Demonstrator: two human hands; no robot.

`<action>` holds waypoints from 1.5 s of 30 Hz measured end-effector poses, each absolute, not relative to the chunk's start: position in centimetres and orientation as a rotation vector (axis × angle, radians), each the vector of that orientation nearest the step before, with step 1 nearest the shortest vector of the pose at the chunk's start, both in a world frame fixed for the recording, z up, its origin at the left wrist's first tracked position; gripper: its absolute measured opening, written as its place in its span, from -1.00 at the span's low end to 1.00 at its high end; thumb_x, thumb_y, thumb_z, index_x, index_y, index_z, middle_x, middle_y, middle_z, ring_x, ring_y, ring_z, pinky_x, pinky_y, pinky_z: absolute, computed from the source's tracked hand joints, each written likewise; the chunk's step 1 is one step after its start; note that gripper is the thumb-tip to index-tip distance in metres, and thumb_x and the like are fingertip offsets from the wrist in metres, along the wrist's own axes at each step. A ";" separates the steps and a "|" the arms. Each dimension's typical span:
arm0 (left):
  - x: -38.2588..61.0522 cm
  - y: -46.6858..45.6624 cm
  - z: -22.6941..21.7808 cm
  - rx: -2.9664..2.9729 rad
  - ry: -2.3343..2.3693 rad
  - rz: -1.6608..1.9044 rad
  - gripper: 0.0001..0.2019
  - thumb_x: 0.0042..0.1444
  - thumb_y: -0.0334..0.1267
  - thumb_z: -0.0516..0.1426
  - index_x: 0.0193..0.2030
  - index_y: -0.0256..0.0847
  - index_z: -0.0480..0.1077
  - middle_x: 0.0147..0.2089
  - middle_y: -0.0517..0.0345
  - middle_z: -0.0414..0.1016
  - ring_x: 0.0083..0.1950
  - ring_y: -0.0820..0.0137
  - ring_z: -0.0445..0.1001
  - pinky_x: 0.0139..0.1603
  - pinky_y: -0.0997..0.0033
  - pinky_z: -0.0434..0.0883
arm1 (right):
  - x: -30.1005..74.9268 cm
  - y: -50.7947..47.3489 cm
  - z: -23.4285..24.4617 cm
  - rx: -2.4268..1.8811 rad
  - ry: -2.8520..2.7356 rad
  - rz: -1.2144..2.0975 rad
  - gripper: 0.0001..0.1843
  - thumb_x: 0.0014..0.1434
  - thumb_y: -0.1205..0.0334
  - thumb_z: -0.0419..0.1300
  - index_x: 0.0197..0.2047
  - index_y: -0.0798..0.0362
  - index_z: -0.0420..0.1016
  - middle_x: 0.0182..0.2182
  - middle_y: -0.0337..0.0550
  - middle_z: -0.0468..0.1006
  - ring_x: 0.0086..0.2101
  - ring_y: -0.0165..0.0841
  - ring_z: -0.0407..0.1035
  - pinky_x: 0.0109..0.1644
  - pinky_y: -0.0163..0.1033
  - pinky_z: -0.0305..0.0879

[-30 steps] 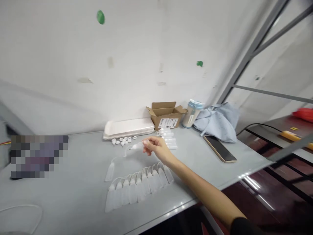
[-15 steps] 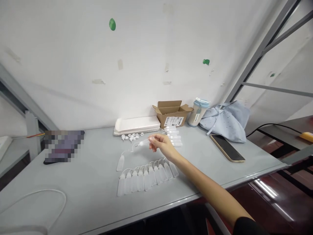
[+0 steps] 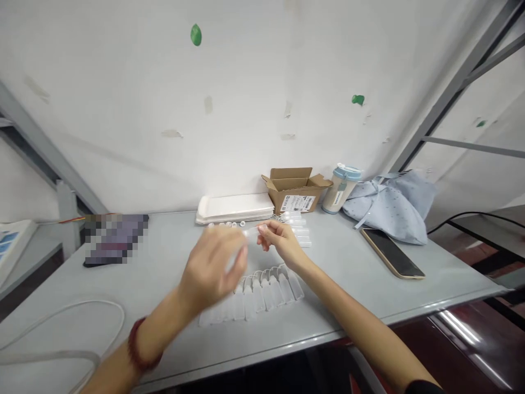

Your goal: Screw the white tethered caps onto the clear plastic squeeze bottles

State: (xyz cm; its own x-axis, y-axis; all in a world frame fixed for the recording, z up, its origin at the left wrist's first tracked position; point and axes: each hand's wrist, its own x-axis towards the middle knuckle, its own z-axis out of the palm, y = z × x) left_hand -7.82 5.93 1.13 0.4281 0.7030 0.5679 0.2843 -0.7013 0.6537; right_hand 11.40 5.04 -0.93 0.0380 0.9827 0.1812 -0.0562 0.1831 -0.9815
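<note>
My right hand (image 3: 283, 244) is closed, thumb and fingers pinching a small translucent needle-tip bottle (image 3: 251, 232) above the desk. Its narrow end points left, toward my left hand (image 3: 214, 268), which is smeared by motion. The left fingers curve around near that end; whether they touch it I cannot tell. Below both hands lies a row of similar clear bottles (image 3: 268, 293) with looped cap straps, its left part behind my left hand. More such bottles (image 3: 301, 231) lie beyond my right hand. Small white caps (image 3: 234, 224) show partly above my left hand.
A stack of white trays (image 3: 235, 207) and an open cardboard box (image 3: 297, 191) stand against the wall. To their right are a tumbler (image 3: 340, 189), a blue cloth bag (image 3: 388, 208) and a phone (image 3: 391, 254). A white cable (image 3: 117, 317) curves across the desk's left side.
My left hand has come in from the lower left to the bottle's narrow end. My right hand still holds the bottle. The view has shifted slightly.
</note>
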 end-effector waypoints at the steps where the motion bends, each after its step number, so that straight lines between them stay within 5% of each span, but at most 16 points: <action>1: -7.9 6.9 1.2 2.214 0.907 1.225 -0.72 0.14 -0.12 0.12 -0.05 -0.18 0.38 0.07 -0.01 0.39 0.13 0.13 0.30 0.09 0.10 0.30 | 11.4 5.1 -0.9 -1.048 -1.225 1.067 -0.64 0.02 -0.06 0.23 -0.34 0.10 0.42 -0.60 -0.26 0.44 -0.62 -0.48 0.23 -0.50 -0.30 0.19; 7: -8.2 9.5 -0.2 1.992 0.870 0.739 -0.67 0.19 -0.02 -0.01 -0.23 -0.22 0.43 -0.26 0.08 0.53 -0.20 0.31 0.47 -0.17 0.36 0.39 | 11.3 5.3 -1.6 -1.031 -1.302 1.072 -0.63 0.05 -0.05 0.22 -0.26 0.10 0.42 -0.56 -0.25 0.45 -0.61 -0.48 0.24 -0.49 -0.30 0.20; 13: -8.3 8.5 -1.2 1.874 0.856 0.731 -0.64 0.17 -0.03 0.02 -0.46 -0.26 0.40 -0.44 0.14 0.46 -0.40 0.42 0.38 -0.31 0.43 0.34 | 11.1 5.2 -2.2 -1.019 -1.411 1.119 -0.62 0.08 -0.06 0.20 -0.20 0.08 0.40 -0.50 -0.21 0.49 -0.57 -0.46 0.29 -0.46 -0.29 0.24; 23: -8.4 8.2 -1.0 1.827 0.866 0.758 -0.71 0.11 -0.09 0.10 -0.46 -0.27 0.44 -0.47 0.17 0.45 -0.39 0.43 0.38 -0.32 0.45 0.34 | 10.9 4.4 -1.9 -1.260 -1.702 0.636 -0.74 0.19 0.07 0.08 -0.31 0.09 0.43 -0.60 -0.26 0.38 -0.53 -0.42 0.27 -0.41 -0.30 0.15; 32: -8.4 7.5 -1.3 2.361 0.841 1.120 -0.87 0.11 -0.26 0.10 -0.36 -0.24 0.42 -0.46 0.20 0.41 -0.41 0.45 0.36 -0.33 0.46 0.30 | 10.6 4.6 -1.7 -1.292 -1.558 0.913 -0.57 0.20 -0.01 0.03 -0.60 0.06 0.21 -0.73 -0.34 0.23 -0.65 -0.49 0.13 -0.48 -0.33 0.08; 37: -8.5 7.8 -0.9 2.033 0.834 0.890 -0.79 0.15 -0.14 0.07 -0.26 -0.23 0.42 -0.35 0.14 0.49 -0.31 0.40 0.44 -0.26 0.44 0.37 | 10.5 4.0 -1.4 -1.277 -1.632 0.716 -0.66 0.19 0.00 0.08 -0.43 0.09 0.38 -0.67 -0.32 0.29 -0.60 -0.46 0.19 -0.48 -0.34 0.08; 45: -8.6 8.0 -0.4 1.583 0.722 0.567 -0.63 0.13 -0.03 0.08 -0.55 -0.27 0.35 -0.54 0.18 0.38 -0.44 0.46 0.37 -0.37 0.45 0.38 | 10.2 3.5 -1.4 -1.140 -1.763 0.436 -0.70 0.23 0.07 0.05 -0.36 0.10 0.43 -0.56 -0.24 0.38 -0.52 -0.45 0.23 -0.42 -0.34 0.14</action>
